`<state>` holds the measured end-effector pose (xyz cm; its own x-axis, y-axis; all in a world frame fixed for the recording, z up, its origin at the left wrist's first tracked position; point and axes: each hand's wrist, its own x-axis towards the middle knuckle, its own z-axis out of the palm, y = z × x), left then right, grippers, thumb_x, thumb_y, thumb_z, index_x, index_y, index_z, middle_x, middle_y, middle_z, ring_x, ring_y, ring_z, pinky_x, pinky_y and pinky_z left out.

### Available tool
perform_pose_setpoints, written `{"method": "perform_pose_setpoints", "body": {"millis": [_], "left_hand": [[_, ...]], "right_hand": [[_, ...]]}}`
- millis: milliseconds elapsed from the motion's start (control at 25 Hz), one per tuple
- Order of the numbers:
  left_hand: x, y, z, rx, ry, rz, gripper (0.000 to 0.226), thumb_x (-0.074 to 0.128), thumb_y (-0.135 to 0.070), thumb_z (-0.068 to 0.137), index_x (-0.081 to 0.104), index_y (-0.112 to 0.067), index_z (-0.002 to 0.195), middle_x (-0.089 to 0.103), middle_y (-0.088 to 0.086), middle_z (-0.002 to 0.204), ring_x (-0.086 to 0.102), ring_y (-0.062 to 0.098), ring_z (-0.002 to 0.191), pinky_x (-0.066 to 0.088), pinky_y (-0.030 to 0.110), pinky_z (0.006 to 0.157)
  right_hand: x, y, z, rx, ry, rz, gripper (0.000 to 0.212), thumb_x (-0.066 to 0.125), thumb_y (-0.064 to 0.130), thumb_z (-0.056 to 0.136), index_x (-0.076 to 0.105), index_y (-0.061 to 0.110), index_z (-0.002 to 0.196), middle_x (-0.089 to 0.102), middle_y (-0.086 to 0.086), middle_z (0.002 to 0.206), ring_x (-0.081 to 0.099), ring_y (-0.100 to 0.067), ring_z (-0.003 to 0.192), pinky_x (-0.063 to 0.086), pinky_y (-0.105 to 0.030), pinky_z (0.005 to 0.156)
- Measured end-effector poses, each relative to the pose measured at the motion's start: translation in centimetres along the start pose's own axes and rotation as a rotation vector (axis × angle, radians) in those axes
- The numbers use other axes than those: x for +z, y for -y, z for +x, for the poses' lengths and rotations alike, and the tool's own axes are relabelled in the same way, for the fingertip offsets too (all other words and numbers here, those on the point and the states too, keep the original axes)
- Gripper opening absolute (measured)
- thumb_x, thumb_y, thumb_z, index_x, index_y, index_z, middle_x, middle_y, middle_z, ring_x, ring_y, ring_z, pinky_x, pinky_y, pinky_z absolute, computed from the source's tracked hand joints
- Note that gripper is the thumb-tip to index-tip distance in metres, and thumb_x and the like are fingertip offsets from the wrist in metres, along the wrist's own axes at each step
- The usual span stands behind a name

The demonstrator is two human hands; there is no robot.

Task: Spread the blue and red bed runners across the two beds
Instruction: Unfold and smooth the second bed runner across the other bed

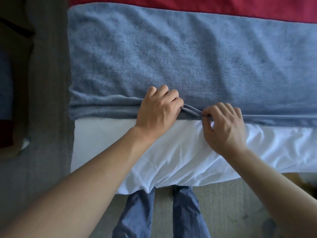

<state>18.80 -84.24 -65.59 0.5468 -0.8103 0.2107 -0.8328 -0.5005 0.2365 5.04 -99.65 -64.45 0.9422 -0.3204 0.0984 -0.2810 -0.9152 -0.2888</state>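
Observation:
The blue bed runner (171,57) lies spread across the white-sheeted bed (171,160), its near edge folded into a thick ridge. My left hand (157,112) grips that ridge with curled fingers. Just to its right, my right hand (224,127) pinches the same folded edge between thumb and fingers. A small wrinkle of blue cloth rises between the two hands. Beyond the blue runner, the red bed runner (188,5) lies flat along the top of the view.
Grey carpet (48,100) runs along the bed's left side and under my jeans-clad legs (163,212) at the foot. Dark furniture and a dark red item (6,133) sit at the far left edge.

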Motion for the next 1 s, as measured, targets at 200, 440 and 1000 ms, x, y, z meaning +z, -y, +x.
{"method": "perform_pose_setpoints", "body": {"millis": [200, 440, 1000], "left_hand": [[-0.6, 0.4, -2.7, 0.04, 0.005, -0.02, 0.02, 0.059, -0.023, 0.093, 0.063, -0.018, 0.074, 0.056, 0.001, 0.078, 0.052, 0.027, 0.076, 0.031, 0.04, 0.068], [-1.4, 2.7, -3.1, -0.005, -0.012, -0.009, 0.018, 0.063, -0.016, 0.088, 0.063, -0.018, 0.07, 0.056, 0.0, 0.076, 0.052, 0.027, 0.072, 0.029, 0.038, 0.067], [-2.4, 8.6, -6.0, -0.188, -0.012, -0.201, 0.012, 0.065, -0.014, 0.085, 0.072, -0.024, 0.086, 0.066, -0.008, 0.086, 0.058, 0.023, 0.085, 0.031, 0.037, 0.076]], "right_hand": [[1.4, 2.7, 1.4, -0.119, -0.021, -0.02, 0.013, 0.066, 0.014, 0.089, 0.063, 0.015, 0.076, 0.057, -0.001, 0.075, 0.053, -0.029, 0.071, 0.039, -0.041, 0.069], [1.3, 3.1, 0.6, -0.158, 0.021, -0.026, 0.006, 0.068, 0.017, 0.088, 0.067, 0.017, 0.082, 0.06, -0.001, 0.08, 0.056, -0.029, 0.075, 0.038, -0.04, 0.072], [4.2, 9.6, 4.1, -0.246, 0.042, 0.009, 0.006, 0.069, 0.014, 0.086, 0.068, 0.016, 0.08, 0.061, -0.001, 0.078, 0.056, -0.028, 0.072, 0.038, -0.04, 0.071]]}}
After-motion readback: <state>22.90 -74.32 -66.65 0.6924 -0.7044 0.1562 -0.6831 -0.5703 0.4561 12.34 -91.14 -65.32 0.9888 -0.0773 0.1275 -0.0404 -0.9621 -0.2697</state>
